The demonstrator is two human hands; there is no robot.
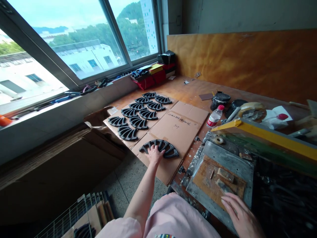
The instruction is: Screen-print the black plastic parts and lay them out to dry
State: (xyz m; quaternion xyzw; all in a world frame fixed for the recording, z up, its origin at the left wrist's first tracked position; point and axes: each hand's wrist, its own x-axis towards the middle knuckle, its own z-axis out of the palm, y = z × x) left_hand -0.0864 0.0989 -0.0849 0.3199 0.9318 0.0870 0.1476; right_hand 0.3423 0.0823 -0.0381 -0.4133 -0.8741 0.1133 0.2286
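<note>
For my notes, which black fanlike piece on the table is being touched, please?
The lone fanlike piece under the left hand; the others lie grouped.

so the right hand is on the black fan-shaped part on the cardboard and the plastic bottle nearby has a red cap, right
Wrong hand: the head view shows the left hand on the black fan-shaped part on the cardboard. The plastic bottle nearby does have a red cap.

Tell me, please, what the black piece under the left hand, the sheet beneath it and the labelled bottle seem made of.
Black piece: glossy, perhaps plastic or metal, given highlights. Sheet: matt, likely cardboard, brown and creased. Bottle: likely smooth plastic, transparent.
</note>
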